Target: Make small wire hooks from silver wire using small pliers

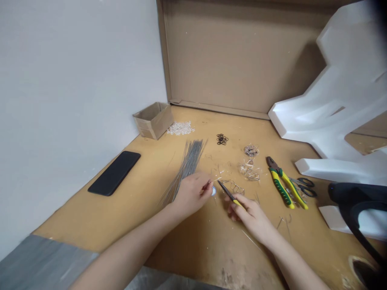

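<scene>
My left hand (193, 192) is closed in a pinch on a short thin wire (216, 179), whose end reaches toward the pliers' tip. In my right hand (247, 212) is a pair of slim-nosed pliers (229, 192) with dark jaws and yellow handles, pointing up and left. Whether the jaws grip the wire is too small to tell. Just behind my left hand lies a bundle of straight grey wires (192, 158). Bent wire pieces (237, 188) lie on the table beyond the pliers.
On the wooden table (145, 173) are a black phone (115, 173), cardboard box (155, 123), clear beads (181, 128), black rings (222, 139) and wire-piece piles (249, 171). Green-yellow pliers (284, 186) and scissors (305, 187) lie right, near white foam (323, 167). Cardboard (229, 60) stands behind.
</scene>
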`<state>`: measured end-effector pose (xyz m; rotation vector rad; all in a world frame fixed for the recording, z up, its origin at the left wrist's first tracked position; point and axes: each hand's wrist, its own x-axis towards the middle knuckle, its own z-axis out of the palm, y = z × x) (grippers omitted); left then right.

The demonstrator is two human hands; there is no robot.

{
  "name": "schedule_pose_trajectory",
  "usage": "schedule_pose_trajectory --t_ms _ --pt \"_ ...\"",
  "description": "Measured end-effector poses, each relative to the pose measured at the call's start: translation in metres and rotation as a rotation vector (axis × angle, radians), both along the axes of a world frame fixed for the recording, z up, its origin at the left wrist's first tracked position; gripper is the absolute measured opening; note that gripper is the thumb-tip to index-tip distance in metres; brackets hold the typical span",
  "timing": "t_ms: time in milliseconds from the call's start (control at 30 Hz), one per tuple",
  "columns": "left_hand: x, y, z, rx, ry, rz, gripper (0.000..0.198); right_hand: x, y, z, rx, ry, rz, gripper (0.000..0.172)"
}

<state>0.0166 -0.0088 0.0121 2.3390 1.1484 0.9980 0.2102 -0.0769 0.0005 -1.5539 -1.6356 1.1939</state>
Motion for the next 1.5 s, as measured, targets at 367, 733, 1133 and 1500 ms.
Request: schedule_pose_trajectory --t_ms 367,733,1133,1500 --pt "-0.003 0.001 0.002 0.375 0.351 -0.106 0.017 -0.003 0.001 0.003 -0.074 0.139 -0.002 0.023" --pt "-0.002 -0.002 0.004 0.471 0.448 -0.123 0.015 -0.003 0.0 -0.002 -0.095 0.15 -0.01 0.022" --pt "-0.001 -0.003 0.003 0.458 0.399 -0.153 0.014 -0.005 -0.003 0.01 0.093 -0.157 0.024 0.02" --pt "0.003 0.0 -0.008 0.11 0.014 0.001 0.015 -0.011 -0.001 0.007 0.133 -0.178 0.03 0.02"
